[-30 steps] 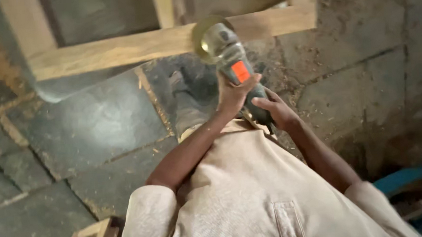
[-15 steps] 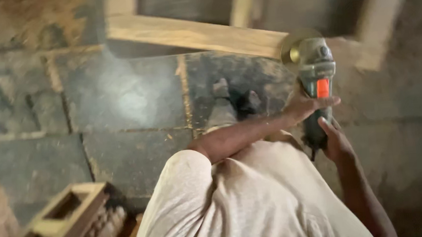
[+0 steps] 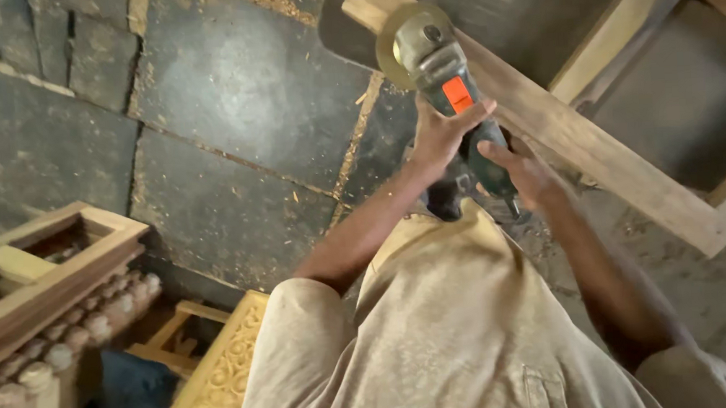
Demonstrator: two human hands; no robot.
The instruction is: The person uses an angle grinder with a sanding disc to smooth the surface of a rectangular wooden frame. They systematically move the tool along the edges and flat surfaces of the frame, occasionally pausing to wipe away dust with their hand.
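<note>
both hands are wrapped tight around the grinder (image 3: 448,81): the left hand (image 3: 438,132) by its orange patch, the right hand (image 3: 522,171) on its back end. half a second ago its disc (image 3: 393,36) sat at the right part of the wood frame (image 3: 577,136); now it touches the far left end, so the sanding has moved along.

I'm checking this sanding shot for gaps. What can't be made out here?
Head view only:
- Disc contact with the wooden frame: hidden behind the grinder.
- Grinder's rear: covered by the left hand and right hand.
- Frame's far side: cut off by the top edge.
</note>
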